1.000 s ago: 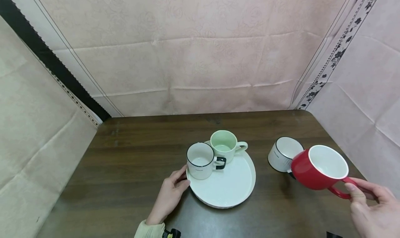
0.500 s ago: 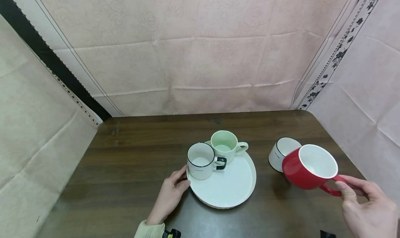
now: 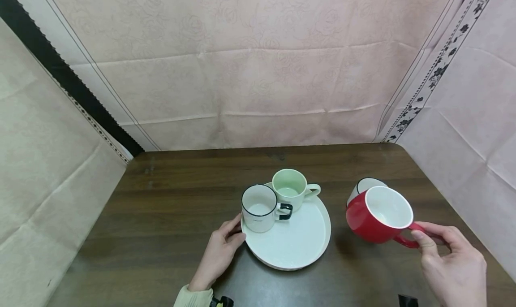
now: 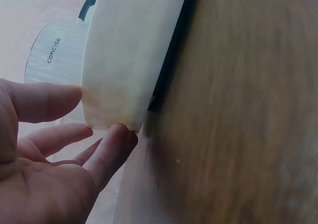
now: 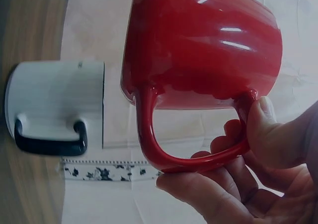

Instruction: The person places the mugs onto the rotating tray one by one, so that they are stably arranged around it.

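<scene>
A round white plate [image 3: 300, 248] with a tall side bears a white mug with a dark rim and black handle [image 3: 258, 210] and a pale green mug [image 3: 288, 188]. My left hand [image 3: 221, 248] grips the plate's near left edge. In the left wrist view, its thumb is at the rim, with fingertips along the side wall [image 4: 129, 50]. My right hand [image 3: 453, 257] pinches the handle of a red mug [image 3: 368, 224], white inside and tilted, held above the table. Behind it, partly covered in the head view, stands a second white mug with a black handle [image 5: 54, 100].
The dark wooden table [image 3: 161, 235] is bounded by hanging pale cloth [image 3: 258, 83] at the back and both sides. A small black object [image 3: 408, 300] shows at the bottom, near the right wrist.
My right hand has carried the red mug leftward toward the plate, so it now overlaps more of the white mug behind. My left hand and the plate have stayed put.
</scene>
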Demonstrator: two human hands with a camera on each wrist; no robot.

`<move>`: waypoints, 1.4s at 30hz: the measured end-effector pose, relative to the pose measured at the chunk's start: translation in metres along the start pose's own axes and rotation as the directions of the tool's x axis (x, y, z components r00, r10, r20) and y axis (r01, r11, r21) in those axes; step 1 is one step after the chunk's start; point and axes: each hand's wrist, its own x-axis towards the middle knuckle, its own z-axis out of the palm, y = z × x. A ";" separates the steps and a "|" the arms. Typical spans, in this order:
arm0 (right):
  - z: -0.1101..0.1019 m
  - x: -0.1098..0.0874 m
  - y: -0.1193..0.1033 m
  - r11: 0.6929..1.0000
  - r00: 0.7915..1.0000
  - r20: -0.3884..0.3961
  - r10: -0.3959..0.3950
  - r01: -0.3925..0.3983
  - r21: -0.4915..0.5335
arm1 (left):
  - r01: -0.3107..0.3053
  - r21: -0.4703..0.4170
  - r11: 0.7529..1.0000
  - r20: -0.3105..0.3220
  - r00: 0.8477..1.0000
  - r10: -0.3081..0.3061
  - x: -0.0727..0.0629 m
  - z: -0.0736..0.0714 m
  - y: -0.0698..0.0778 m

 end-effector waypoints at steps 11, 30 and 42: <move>0.014 -0.003 -0.008 0.990 0.992 0.059 -0.115 0.110 0.084 | 0.002 0.004 1.000 0.003 1.000 -0.002 0.000 0.000 0.000; 0.032 -0.006 -0.014 0.972 0.972 0.100 -0.215 0.202 0.121 | 0.010 0.042 0.999 -0.001 1.000 -0.010 0.000 0.000 -0.002; 0.048 -0.003 -0.012 0.934 0.933 0.161 -0.321 0.284 0.215 | 0.022 0.040 0.999 0.000 1.000 -0.022 0.000 0.000 0.001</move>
